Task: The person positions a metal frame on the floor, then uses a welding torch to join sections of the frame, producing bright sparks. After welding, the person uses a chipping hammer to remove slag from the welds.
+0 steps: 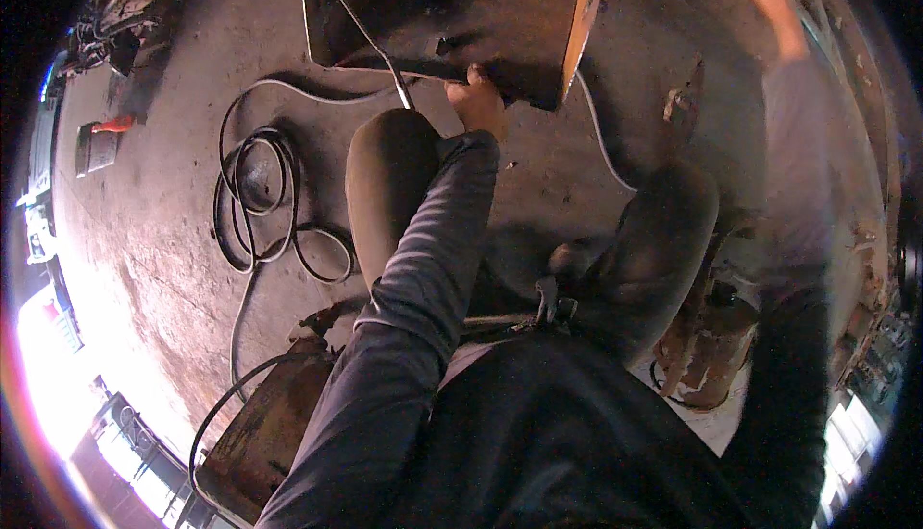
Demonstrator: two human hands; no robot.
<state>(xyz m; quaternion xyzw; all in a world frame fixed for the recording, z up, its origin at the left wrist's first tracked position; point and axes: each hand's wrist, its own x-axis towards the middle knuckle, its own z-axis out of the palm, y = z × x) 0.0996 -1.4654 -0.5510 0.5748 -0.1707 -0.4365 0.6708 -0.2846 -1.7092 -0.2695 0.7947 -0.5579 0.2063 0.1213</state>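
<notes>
My left hand [476,101] is closed on the near edge of a dark metal box-like piece [433,34], thumb uppermost and the other fingers mostly hidden. This piece stands on the floor beyond my knees, with a thin bright edge at its left and an orange-yellow lit side [584,24] at its right. A thin pale rod [389,62] slants across its left part and ends by my left knee. My right hand [772,0] is stretched out at the far right, blurred, with the thumb apart from the fingers and nothing visible in it.
A black cable [258,178] lies coiled on the concrete floor [154,269] at left. By my left side sits a rusty box [255,433]; a rusty can [716,356] stands at my right. Farther left lies a red-handled thing [113,125].
</notes>
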